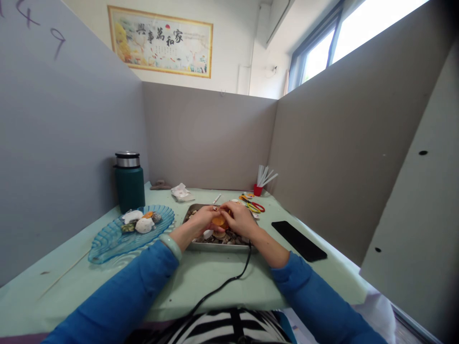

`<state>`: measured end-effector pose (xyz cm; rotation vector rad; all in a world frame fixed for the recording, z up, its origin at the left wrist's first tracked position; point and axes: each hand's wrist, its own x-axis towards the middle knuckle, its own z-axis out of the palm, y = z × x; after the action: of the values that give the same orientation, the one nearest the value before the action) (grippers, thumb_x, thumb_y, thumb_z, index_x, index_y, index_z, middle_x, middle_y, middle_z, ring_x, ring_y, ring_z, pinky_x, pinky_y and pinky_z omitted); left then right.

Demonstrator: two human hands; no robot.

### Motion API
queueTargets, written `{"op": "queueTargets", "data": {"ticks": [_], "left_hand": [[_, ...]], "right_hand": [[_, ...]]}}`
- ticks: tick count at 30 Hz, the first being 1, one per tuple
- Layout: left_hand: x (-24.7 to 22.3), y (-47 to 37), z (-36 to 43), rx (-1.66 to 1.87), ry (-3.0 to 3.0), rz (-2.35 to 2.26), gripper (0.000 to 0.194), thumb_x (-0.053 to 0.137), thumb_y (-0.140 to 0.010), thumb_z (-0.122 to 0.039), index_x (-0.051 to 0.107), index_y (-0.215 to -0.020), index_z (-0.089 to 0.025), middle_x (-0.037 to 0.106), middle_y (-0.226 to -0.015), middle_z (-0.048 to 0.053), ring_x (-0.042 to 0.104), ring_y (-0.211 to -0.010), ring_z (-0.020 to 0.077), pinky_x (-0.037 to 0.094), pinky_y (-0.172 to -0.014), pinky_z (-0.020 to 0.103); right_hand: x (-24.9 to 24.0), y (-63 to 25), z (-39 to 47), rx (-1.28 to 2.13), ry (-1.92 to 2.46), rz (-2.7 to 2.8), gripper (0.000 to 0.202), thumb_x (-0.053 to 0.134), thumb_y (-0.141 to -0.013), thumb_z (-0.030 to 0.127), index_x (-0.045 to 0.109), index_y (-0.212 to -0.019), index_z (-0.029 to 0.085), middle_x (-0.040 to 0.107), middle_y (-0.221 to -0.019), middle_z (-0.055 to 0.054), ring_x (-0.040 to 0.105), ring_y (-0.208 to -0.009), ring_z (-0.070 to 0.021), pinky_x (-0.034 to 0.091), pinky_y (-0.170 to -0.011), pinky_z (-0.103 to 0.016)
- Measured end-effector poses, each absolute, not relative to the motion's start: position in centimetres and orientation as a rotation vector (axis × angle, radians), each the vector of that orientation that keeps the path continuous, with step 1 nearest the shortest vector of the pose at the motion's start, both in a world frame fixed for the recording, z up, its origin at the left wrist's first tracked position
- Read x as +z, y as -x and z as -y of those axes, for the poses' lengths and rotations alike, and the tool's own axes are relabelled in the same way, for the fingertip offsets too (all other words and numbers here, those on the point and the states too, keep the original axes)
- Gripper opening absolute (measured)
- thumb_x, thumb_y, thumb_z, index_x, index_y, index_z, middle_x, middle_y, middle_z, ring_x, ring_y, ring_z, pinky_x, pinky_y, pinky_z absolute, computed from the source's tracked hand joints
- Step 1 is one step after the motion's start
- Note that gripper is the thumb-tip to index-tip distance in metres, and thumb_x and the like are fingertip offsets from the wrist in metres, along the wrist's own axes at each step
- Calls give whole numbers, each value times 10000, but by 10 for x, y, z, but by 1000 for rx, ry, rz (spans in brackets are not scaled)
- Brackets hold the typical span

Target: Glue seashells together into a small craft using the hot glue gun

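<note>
Both hands meet over a metal tray (pixel 218 247) filled with shells and stones. My left hand (pixel 205 218) is closed around an orange shell-like piece (pixel 219 220), palm partly turned up. Fingers of my right hand (pixel 238 219) press against the same piece from the right, near its top edge; the fingertips of the two hands touch or nearly touch. Left of the tray, a blue fluted plate (pixel 107 241) holds white shells (pixel 145 225), a smaller orange shell and dark, rough pieces.
A green bottle (pixel 129 186) stands behind the plate. Crumpled tissue (pixel 182 192), scissors (pixel 255 206) and a red cup (pixel 257 190) of white sticks are at the back. A black slab (pixel 299 240) lies right. A black cable (pixel 222 285) runs toward my lap; a thin stick (pixel 64 274) lies left.
</note>
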<state>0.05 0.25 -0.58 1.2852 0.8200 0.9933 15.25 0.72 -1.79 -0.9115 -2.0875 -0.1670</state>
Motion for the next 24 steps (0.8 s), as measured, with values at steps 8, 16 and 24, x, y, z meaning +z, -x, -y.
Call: {"op": "queueTargets", "data": {"ticks": [8, 16, 24], "left_hand": [[-4, -1, -1, 989, -1261, -809, 69, 576, -744, -113, 568, -803, -77, 607, -794, 105, 615, -663, 179, 550, -519, 316], [-6, -1, -4, 992, -1255, -801, 126, 540, -781, -135, 558, -888, -69, 607, -825, 121, 621, -696, 190, 554, -530, 319], [-9, 0, -7, 1002, -1271, -845, 135, 469, -842, -168, 555, -877, -70, 581, -782, 91, 614, -654, 171, 554, -542, 329]], "right_hand": [[-19, -153, -8, -166, 901, 2084, 112, 509, -823, 173, 592, -898, 179, 636, -869, -45, 559, -793, -155, 397, -713, -258], [-17, -152, -7, -168, 908, 2082, 119, 512, -815, 165, 601, -893, 176, 633, -836, -44, 549, -777, -155, 390, -699, -260], [-19, -153, -8, -189, 907, 2088, 104, 508, -824, 176, 594, -883, 177, 631, -828, -38, 543, -757, -147, 380, -684, -251]]}}
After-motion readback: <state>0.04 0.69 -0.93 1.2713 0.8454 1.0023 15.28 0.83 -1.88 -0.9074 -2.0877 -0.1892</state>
